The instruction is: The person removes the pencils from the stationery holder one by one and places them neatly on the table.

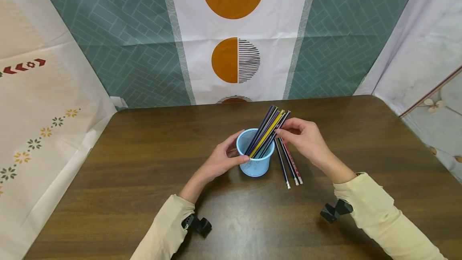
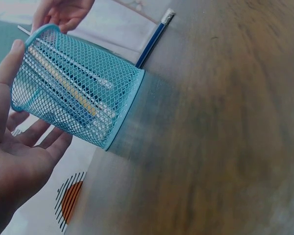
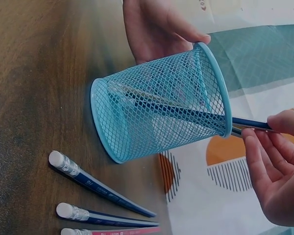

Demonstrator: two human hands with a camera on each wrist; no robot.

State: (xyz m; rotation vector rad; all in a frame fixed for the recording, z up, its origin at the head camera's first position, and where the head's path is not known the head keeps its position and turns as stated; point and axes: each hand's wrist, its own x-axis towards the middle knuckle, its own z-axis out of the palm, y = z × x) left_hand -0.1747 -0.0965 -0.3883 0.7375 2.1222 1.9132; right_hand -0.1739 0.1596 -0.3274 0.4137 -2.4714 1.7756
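A light blue mesh pencil cup [image 1: 255, 168] stands upright on the table, and several pencils [image 1: 266, 131] lean to the right inside it, one of them yellow. My left hand [image 1: 221, 159] holds the cup from the left, its thumb at the near rim and its fingers around the far side. Over the cup's right rim, my right hand [image 1: 304, 137] pinches a dark blue pencil [image 3: 245, 122] between thumb and fingers; the pencil's lower part is inside the cup. Whether a second pencil is in that pinch, I cannot tell.
Right of the cup, two dark blue pencils [image 3: 108, 192] and a red pencil [image 1: 292, 163] lie on the brown wooden table [image 1: 144, 179], their white erasers toward me. Patterned cloth [image 1: 144, 43] hangs behind the table's far edge.
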